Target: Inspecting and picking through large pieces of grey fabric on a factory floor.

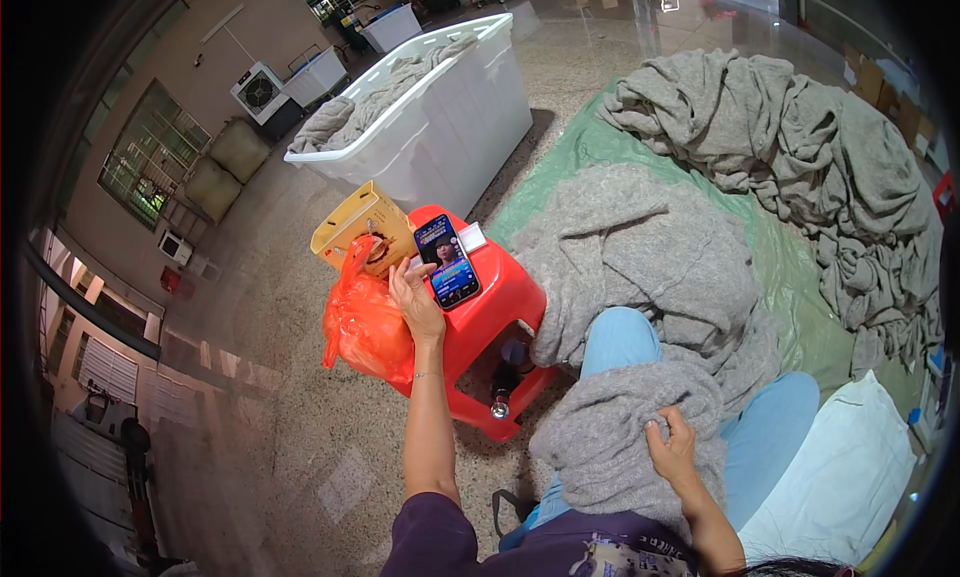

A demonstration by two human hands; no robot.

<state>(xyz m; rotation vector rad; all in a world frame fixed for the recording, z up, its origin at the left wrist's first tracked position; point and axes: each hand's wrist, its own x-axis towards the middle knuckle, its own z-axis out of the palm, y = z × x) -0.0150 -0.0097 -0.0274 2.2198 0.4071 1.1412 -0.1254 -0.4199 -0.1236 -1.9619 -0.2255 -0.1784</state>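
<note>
My left hand (417, 299) reaches out over a red plastic stool (497, 317), its fingers spread and the fingertips at the left edge of a phone (447, 260) that lies lit on the stool top. My right hand (673, 447) rests on my lap, its fingers closed on a bunched grey knitted garment (620, 427) that covers my knees. A yellow cardboard box (362, 223) and an orange plastic bag (365, 324) sit on the stool's left side, beside my left hand.
More grey knitwear (790, 137) lies piled on a green sheet (790, 267) on the floor. A large white plastic tub (445, 107) holds more grey garments. A white pillow-like sack (840, 477) lies at my right. A dark bottle (503, 377) sits inside the stool.
</note>
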